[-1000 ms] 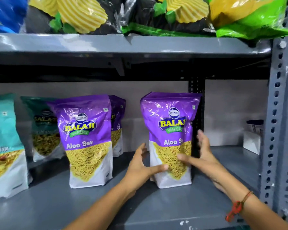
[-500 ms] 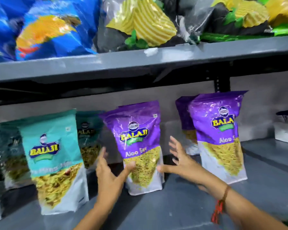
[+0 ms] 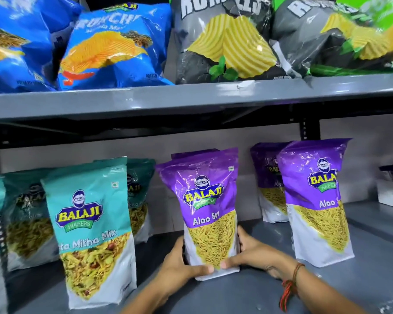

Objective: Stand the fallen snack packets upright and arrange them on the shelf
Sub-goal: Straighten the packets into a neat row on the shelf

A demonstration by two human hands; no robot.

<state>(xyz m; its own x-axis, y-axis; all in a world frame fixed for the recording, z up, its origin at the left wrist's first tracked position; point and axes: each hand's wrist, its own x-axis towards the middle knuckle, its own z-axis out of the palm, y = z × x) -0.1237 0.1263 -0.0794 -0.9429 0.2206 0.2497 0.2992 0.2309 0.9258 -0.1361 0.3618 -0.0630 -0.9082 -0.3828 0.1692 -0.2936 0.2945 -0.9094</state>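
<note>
Left of the right-hand Aloo Sev packet (image 3: 317, 200), your hands, left (image 3: 179, 266) and right (image 3: 251, 254), have shifted to the middle Aloo Sev packet (image 3: 208, 214), now clasping its base; upright on the shelf (image 3: 247, 298), needing only alignment.

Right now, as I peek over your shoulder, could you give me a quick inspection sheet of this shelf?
Surface: grey metal shelf, bare at front.
Job's things: middle Aloo Sev packet upright; another Aloo Sev packet upright at right; Mitha Mix packet upright at left.
Clutter: white box far right.
Grip: left hand and right hand clasp the middle packet's base.
Cables: nothing seen.
Surroundings: blue chip bags on the shelf above.
</note>
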